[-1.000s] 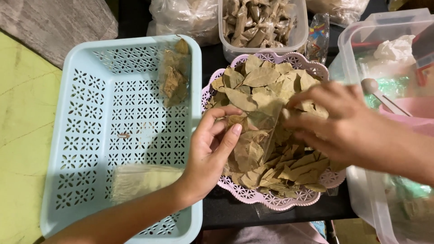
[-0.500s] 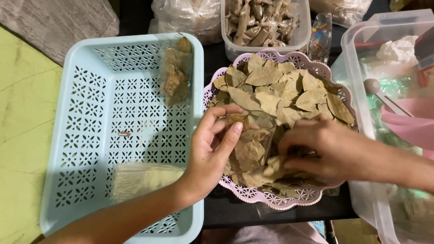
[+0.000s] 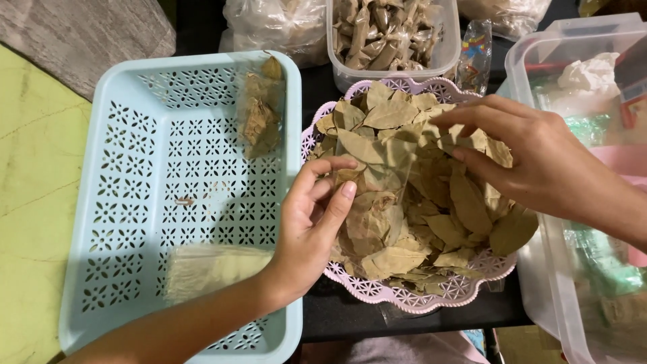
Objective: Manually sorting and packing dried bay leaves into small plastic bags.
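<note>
Left hand (image 3: 311, 226) first: we see it over the near-left side of the pink scalloped basket (image 3: 404, 296), its thumb and fingers pinched on a small clear plastic bag (image 3: 377, 165) that stands up from the heap of dried bay leaves (image 3: 411, 209). Our right hand (image 3: 532, 162) reaches in from the right, fingers loosely spread and bent down over the far-right part of the heap, fingertips touching the leaves just beside the bag; whether it grips a leaf we cannot tell.

Leaves fill the pink basket to its rim, so the only free room lies above the heap, between our two hands. Touching the pink basket's left rim is the light blue perforated basket (image 3: 135, 202), whose floor is mostly bare; a filled packet of leaves (image 3: 259, 114) lies at its far-right corner and a stack of clear bags (image 3: 209, 266) near its front. On the right, a clear plastic bin (image 3: 539, 67) presses close against the pink basket. Behind, a clear tub of packed leaves (image 3: 384, 34) stands just beyond the rim. A narrow strip of dark counter (image 3: 344, 313) shows in front.
</note>
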